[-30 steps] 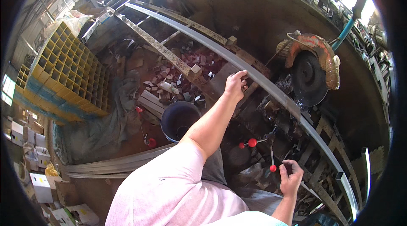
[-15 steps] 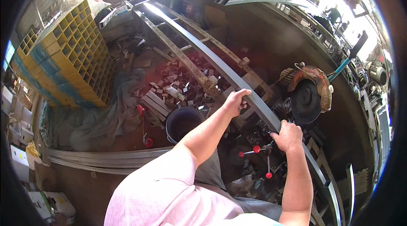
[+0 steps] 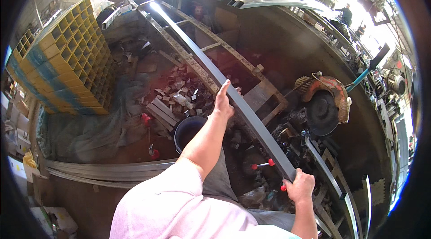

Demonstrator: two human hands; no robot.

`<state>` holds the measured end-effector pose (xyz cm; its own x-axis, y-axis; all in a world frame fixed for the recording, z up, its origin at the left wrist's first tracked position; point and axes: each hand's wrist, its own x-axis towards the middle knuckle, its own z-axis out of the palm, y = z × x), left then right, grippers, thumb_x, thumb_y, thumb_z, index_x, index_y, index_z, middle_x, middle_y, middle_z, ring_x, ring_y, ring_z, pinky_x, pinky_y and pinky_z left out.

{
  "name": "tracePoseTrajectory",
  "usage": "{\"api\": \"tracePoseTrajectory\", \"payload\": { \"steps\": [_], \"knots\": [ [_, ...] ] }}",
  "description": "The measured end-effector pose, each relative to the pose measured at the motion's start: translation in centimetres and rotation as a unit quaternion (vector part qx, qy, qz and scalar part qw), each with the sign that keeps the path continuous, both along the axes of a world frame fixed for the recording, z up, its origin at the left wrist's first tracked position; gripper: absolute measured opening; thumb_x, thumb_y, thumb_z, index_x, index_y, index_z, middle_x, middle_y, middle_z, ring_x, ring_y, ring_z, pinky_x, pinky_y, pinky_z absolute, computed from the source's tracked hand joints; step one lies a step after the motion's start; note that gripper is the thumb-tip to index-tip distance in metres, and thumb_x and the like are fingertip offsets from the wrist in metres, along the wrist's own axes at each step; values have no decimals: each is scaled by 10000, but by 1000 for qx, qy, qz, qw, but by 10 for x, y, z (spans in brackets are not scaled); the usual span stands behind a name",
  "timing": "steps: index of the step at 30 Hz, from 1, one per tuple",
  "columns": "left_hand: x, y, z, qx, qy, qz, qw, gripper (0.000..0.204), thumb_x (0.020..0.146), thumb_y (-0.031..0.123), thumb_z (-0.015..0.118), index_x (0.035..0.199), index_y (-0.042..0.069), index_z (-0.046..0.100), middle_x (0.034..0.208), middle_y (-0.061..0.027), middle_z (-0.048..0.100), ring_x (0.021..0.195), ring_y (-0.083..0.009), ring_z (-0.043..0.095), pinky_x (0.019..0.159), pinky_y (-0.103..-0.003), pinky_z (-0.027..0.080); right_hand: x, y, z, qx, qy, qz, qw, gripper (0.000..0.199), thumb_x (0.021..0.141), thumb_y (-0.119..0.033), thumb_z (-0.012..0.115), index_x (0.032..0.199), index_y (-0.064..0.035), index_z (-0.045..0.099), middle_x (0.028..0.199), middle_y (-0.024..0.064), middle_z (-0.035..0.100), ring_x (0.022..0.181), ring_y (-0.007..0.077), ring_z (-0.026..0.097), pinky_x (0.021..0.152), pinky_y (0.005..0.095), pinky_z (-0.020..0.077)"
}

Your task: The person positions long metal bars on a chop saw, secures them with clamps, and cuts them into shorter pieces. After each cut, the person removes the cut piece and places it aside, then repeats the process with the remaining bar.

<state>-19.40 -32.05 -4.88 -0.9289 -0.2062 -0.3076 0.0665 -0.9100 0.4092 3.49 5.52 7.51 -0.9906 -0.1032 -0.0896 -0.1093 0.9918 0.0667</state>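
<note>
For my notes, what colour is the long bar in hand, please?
The long bar is silvery grey, best seen in the head view.

Downward fisheye view from head height

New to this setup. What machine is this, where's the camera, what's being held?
No robot here, just two bare human hands. There is one view, from a wide fisheye camera worn on the head and looking down, so straight edges bend. The right hand holds the near end of a long grey metal bar; the left hand touches it farther up. The bar runs over a ladder-like rack. Right of that is a disc saw; to its left, a bucket, small scattered pieces and stacked yellow tubes.
</note>
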Motion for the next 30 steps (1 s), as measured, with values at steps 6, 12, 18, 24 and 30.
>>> {"api": "tracePoseTrajectory", "payload": {
  "steps": [6, 12, 18, 24, 30],
  "knots": [
    [15, 9, 32, -9, 75, -52, 996, 678, 999, 594, 736, 1231, -43, 729, 1096, -151, 773, 984, -266, 735, 915, -415, 608, 0, 26, 1, -24, 67, -1, 997, 462, 719, -303, 973, 981, -27, 711, 865, 211, 775, 868, 431, 743, 867, 512, 507],
    [56, 10, 90, -86, 237, -12, 968, 537, 1058, 458, 726, 1323, -6, 680, 1306, -136, 754, 1185, -266, 733, 1000, -452, 625, 6, 44, -13, -31, 117, 14, 993, 453, 725, -254, 985, 1014, -49, 703, 923, 196, 757, 929, 430, 697, 875, 516, 484],
    [121, -6, 150, -189, 400, 35, 896, 619, 1006, 434, 814, 1404, 8, 608, 1411, -175, 709, 1292, -268, 690, 1041, -446, 604, 8, 69, -20, -116, 156, 72, 978, 452, 780, -281, 948, 1106, -78, 711, 967, 173, 716, 972, 439, 650, 879, 532, 465],
    [196, -37, 205, -209, 388, 168, 882, 400, 1068, 296, 763, 1303, 41, 564, 1249, -179, 755, 1092, -273, 768, 947, -451, 632, -4, 62, -20, -143, 180, 147, 962, 540, 858, -334, 900, 1247, -17, 697, 1018, 217, 688, 1009, 463, 621, 913, 553, 468],
    [260, -46, 212, -232, 327, 221, 889, 313, 1088, 267, 731, 1252, 8, 667, 1182, -198, 757, 1003, -308, 781, 888, -501, 659, 8, 41, 23, -179, 199, 188, 945, 522, 803, -348, 930, 1165, -29, 731, 1028, 203, 710, 1009, 453, 631, 913, 535, 479]
  ]
}}
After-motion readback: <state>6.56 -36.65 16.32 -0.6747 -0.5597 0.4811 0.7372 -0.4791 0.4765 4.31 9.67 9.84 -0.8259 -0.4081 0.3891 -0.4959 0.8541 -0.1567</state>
